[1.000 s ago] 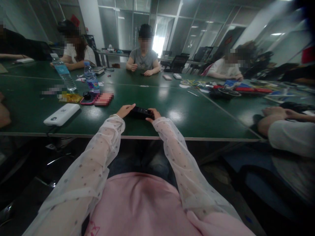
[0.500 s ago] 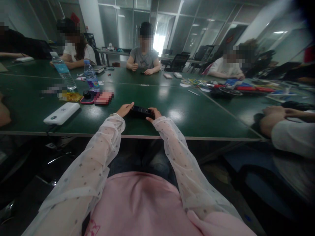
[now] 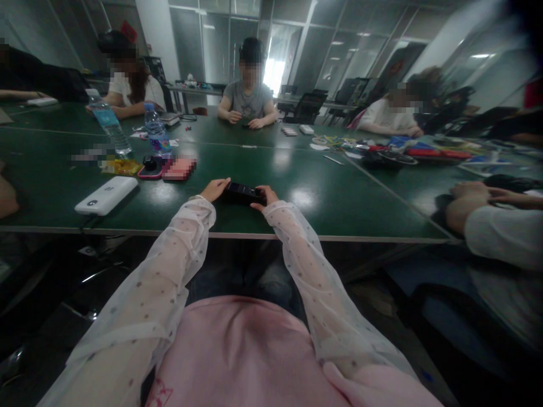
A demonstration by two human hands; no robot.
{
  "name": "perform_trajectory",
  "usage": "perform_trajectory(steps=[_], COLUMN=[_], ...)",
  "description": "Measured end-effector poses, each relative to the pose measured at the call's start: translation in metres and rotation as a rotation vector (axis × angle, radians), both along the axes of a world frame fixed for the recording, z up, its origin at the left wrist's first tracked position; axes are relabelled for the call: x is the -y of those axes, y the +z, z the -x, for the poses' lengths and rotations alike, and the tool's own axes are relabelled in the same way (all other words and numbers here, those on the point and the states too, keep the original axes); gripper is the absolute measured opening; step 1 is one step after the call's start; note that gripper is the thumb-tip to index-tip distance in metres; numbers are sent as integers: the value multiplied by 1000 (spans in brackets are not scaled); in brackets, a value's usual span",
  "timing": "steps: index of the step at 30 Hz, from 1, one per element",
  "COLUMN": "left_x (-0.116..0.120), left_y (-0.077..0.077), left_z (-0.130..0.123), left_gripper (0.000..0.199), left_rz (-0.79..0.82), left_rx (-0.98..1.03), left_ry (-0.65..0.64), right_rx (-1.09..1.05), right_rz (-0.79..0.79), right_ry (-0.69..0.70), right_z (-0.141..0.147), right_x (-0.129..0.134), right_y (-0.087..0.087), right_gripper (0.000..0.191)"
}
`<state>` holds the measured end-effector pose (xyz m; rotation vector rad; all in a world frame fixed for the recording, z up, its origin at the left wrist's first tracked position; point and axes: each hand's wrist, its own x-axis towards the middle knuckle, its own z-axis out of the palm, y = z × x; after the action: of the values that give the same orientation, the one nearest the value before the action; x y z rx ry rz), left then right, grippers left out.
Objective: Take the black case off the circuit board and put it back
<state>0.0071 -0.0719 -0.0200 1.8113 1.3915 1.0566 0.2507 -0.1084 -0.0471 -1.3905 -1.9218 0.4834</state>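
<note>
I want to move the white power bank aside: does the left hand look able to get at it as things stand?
Probably yes: bare tabletop lies between the left hand and the white power bank, though that hand is on the black device.

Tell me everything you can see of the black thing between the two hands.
The black device is oblong and box-like, with small pale marks on its dark face, too blurred to read. It looks like hard plastic or glass. It lies lengthwise across the view, near the front edge of the green table; whether it rests on it, I cannot tell. The left hand touches its left end, and the right hand grips its right end.
</note>
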Motion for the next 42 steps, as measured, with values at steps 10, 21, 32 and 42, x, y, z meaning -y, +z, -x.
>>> perform_trajectory(steps=[10,21,32,42], left_x=[-3,-2,-5,-8], left_y=[-3,-2,-7,-10], left_z=[2,0,3,5], left_gripper=[53,62,48,51], left_rz=[-17,0,-56,-75], left_rx=[-4,11,-44,-76], left_ry=[-8,-15,-46,-58], right_rx=[-31,-192,-79,-59], right_rz=[-40,-199,-105,-16], right_ry=[-28,-92,-380,-498], right_z=[0,-7,-22,-23], right_x=[9,3,1,3], right_y=[8,12,13,8], right_gripper=[59,59,62,65])
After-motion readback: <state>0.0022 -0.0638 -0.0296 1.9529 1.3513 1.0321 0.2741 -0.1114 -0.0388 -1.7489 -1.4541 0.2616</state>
